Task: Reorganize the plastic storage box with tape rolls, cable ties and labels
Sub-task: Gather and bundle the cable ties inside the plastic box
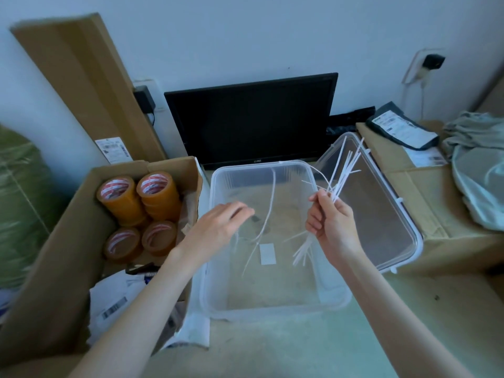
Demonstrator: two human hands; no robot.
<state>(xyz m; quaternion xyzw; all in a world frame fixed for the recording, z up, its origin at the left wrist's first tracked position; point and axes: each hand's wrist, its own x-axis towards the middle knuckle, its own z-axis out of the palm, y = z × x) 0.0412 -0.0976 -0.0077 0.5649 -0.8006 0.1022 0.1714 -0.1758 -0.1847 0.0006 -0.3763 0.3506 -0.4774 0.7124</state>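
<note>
Black monitor (251,121) against wall; tall flat carton (81,85) leaning left; crumpled cloth (474,137) far right.

right hand (331,222) grips cable ties (345,166) | left hand (218,225) over box (215,184)

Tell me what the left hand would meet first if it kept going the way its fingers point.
Probably the loose cable tie in the clear storage box; the left hand is open and points right and slightly down toward it, though depth is unclear.

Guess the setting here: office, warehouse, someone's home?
Probably a home storage or packing corner, not a workshop: a cardboard box of brown tape rolls, an unplugged-looking monitor leaning at the wall, and labelled mail parcels on cartons.
</note>
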